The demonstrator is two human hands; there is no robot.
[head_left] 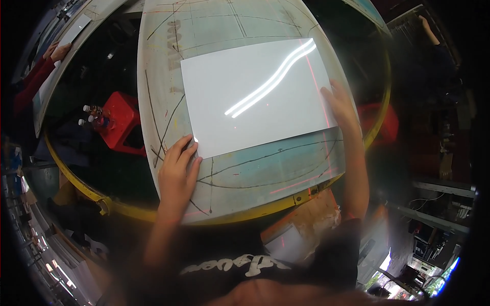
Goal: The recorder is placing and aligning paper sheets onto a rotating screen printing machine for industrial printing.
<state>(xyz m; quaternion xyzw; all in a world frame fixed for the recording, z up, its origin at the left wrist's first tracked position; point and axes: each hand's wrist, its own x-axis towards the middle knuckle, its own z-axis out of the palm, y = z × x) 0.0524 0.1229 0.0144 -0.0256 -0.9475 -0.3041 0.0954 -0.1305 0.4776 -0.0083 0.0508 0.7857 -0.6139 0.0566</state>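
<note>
A glossy white rectangular sheet (245,84) lies over a long pale board (204,201) marked with dark drawn curves and lines. My left hand (177,171) is at the sheet's near left corner, fingertips on its left edge and thumb by the corner. On the opposite side, my right hand (339,104) grips the right edge, its thumb tip just over the sheet and the fingers partly hidden. Red laser lines run down the sheet's right side and across the near end of the board. Two bright streaks of reflected light cross the sheet.
A yellow curved rail (255,213) rings the board. On the left, bottles (96,118) stand on a red stool (120,122); another red stool (385,122) is at right. A co-worker's hands (57,52) rest on another board, upper left. A cardboard box (321,209) sits below the rail.
</note>
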